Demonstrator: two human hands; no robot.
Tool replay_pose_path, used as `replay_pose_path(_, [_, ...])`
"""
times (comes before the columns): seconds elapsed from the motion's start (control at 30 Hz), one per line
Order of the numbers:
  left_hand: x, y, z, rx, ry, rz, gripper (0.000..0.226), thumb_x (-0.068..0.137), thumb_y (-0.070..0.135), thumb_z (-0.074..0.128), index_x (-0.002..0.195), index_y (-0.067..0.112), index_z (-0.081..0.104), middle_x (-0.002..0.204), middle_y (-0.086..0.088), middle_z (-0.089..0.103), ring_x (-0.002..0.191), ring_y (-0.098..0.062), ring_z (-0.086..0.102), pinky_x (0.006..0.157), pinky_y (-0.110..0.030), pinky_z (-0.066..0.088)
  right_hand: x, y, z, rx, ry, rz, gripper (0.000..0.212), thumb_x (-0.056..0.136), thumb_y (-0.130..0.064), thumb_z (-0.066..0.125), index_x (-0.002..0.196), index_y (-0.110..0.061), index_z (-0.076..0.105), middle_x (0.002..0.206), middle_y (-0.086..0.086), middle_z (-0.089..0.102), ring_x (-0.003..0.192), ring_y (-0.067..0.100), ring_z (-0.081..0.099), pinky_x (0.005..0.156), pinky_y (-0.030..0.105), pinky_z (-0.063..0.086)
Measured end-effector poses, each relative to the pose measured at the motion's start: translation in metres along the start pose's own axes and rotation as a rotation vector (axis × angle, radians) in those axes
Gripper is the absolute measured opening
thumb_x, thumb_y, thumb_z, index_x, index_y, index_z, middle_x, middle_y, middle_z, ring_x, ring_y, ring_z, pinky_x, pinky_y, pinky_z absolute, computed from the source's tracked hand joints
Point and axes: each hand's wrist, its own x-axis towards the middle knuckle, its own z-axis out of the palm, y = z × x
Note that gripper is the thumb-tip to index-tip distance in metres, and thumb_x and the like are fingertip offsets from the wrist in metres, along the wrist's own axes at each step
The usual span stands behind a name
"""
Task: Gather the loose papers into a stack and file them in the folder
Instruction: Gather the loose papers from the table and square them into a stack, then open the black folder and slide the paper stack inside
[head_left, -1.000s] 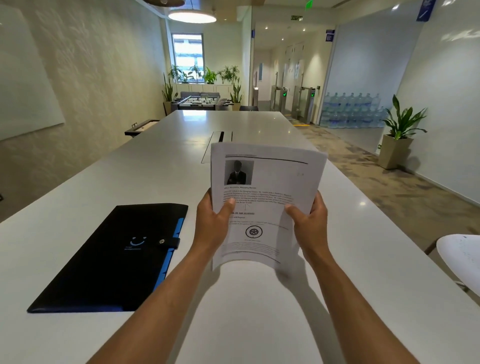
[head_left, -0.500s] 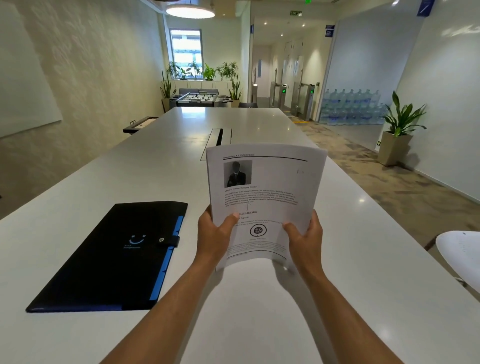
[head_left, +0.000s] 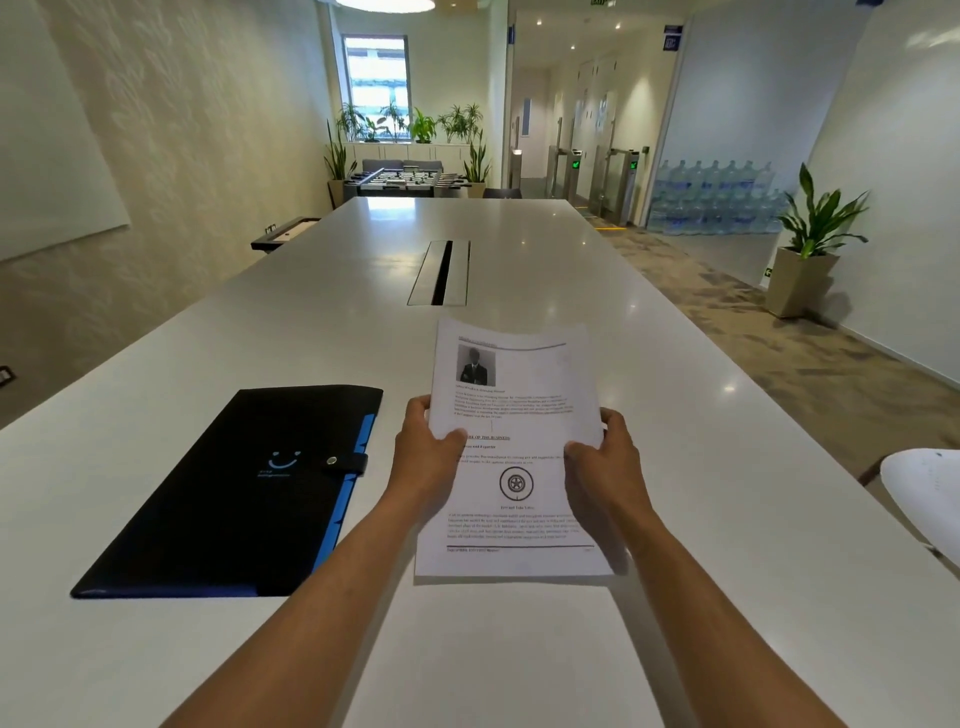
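Two hands: both grip one stack of papers (head_left: 514, 452), the left hand (head_left: 423, 460) at the stack's 9 o'clock edge, the right hand (head_left: 605, 462) at its 3 o'clock edge, thumbs on the printed face.
Why held so: a grip on both side edges likely keeps the sheets square and stops them sliding apart.
Papers, place: at the middle of the view, tilted up toward the camera, with the lower edge near or on the worktop (head_left: 727, 467); I cannot tell which.
Papers, look: white sheets with black print, a small dark photo near the top, lines of text, a round emblem lower down; edges look fairly even.
Folder (head_left: 234, 499): black with a blue edge and a snap tab, flat and closed at 9 o'clock of the papers, apart from them.
Stage, as judged: gathering seems done; the folder is not yet opened.
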Motion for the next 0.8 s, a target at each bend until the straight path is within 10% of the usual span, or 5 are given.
replay_pose_path(0.33, [-0.002,-0.036,-0.004,0.374,0.042,-0.018,0.06,0.09,0.007,0.062,0.126,0.041,0.028,0.123,0.0,0.051,0.1,-0.02,0.062,0.065,-0.032,0.061,-0.009,0.021,0.014,-0.351,0.017,0.019,0.057,0.086,-0.002,0.054,0.139,-0.015,0.037,0.129,0.013,0.06,0.094,0.023,0.063,0.056,0.01,0.041])
replay_pose_path(0.8, [0.006,-0.034,-0.043,1.022,0.344,0.271,0.025,0.087,0.034,0.065,0.109,0.021,0.063,0.114,-0.003,0.06,0.107,-0.02,0.051,0.084,-0.035,0.043,-0.007,0.015,0.036,-0.853,0.154,-0.079,0.047,0.079,-0.019,0.053,0.127,-0.015,0.052,0.127,0.013,0.054,0.118,0.033,0.043,0.092,0.045,0.034])
